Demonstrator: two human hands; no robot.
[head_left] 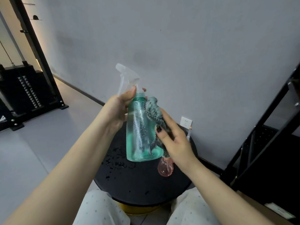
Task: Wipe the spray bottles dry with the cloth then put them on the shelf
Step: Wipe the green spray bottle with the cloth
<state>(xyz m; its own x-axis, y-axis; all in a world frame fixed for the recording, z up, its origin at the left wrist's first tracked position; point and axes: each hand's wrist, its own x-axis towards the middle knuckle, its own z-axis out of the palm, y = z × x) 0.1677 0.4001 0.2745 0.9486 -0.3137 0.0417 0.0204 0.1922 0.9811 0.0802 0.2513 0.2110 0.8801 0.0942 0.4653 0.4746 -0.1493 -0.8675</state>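
My left hand (119,108) grips the neck of a green see-through spray bottle (139,130) with a clear trigger head, holding it upright above the round black table (134,184). Water drops cover the bottle's side. My right hand (175,140) holds a grey patterned cloth (152,109) and presses it against the bottle's right side. A pink spray bottle (165,167) stands on the table, partly hidden behind my right wrist. The black metal shelf (266,127) stands at the right.
Water drops lie on the table top at its left. A grey wall with a white socket (186,121) is behind the table. Black gym equipment (24,91) stands at the far left. My knees are below the table's front edge.
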